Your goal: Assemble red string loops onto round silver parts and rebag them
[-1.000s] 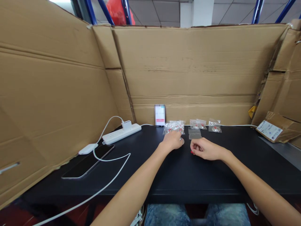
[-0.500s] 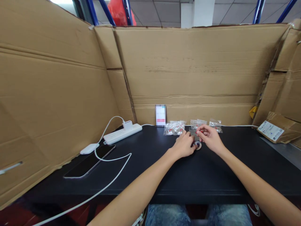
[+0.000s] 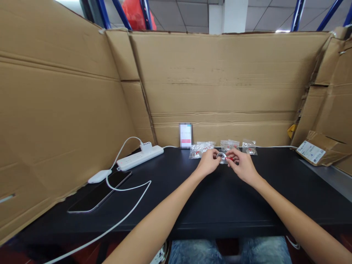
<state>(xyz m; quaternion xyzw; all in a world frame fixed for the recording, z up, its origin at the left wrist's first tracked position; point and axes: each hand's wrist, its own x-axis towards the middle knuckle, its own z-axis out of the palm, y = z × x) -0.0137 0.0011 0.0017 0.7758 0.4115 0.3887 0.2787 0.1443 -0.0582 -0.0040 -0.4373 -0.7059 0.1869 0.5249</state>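
My left hand [image 3: 208, 162] is closed on the left rim of a small round silver disc [image 3: 222, 155], which is tilted up off the table. Against the disc's right side, my right hand [image 3: 244, 167] pinches a small, thin red piece [image 3: 230, 158]; its exact kind is too small to tell. Just behind my hands lie clear plastic bags [image 3: 202, 147] with silver and red round parts inside. Two further groups of such bags are a middle bag [image 3: 230, 144] and a right bag [image 3: 249, 147].
A phone with a lit screen [image 3: 186, 135] leans on the back cardboard wall [image 3: 220, 84]. On the left are a white power strip [image 3: 140, 157], a white cable [image 3: 132, 211] and a dark phone [image 3: 101, 192]. A torn cardboard package [image 3: 319, 148] sits at the right.
The silver disc was lying flat under my left fingers; now it is lifted and tilted between my hands. My right hand has brought the red piece down to its edge.
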